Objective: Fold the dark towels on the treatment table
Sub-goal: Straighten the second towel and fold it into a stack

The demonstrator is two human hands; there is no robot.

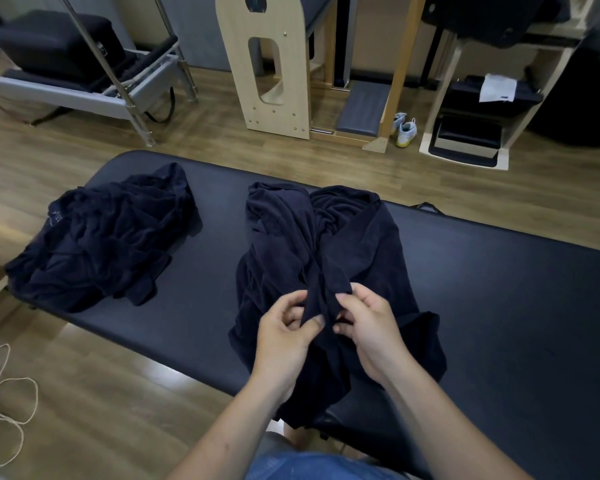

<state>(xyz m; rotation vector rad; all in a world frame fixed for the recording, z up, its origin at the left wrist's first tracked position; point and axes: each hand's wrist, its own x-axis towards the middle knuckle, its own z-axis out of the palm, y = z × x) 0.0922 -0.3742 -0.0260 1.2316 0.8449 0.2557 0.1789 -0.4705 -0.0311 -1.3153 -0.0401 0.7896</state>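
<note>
A crumpled dark navy towel [357, 244] lies across the middle of the black treatment table [516, 289], its near end hanging over the front edge. My left hand [284, 334] and my right hand [371, 330] sit close together above it, each pinching a raised fold of this towel between thumb and fingers. A second dark towel [104, 237] lies in a loose heap at the table's left end, untouched and partly draped over the edge.
Wooden floor surrounds the table. A metal-framed reformer [84, 74] stands at the back left, a wooden exercise unit [267, 64] at the back middle, shoes [406, 131] and a shelf unit [471, 126] at the back right. A white cord [7, 403] lies on the floor near left.
</note>
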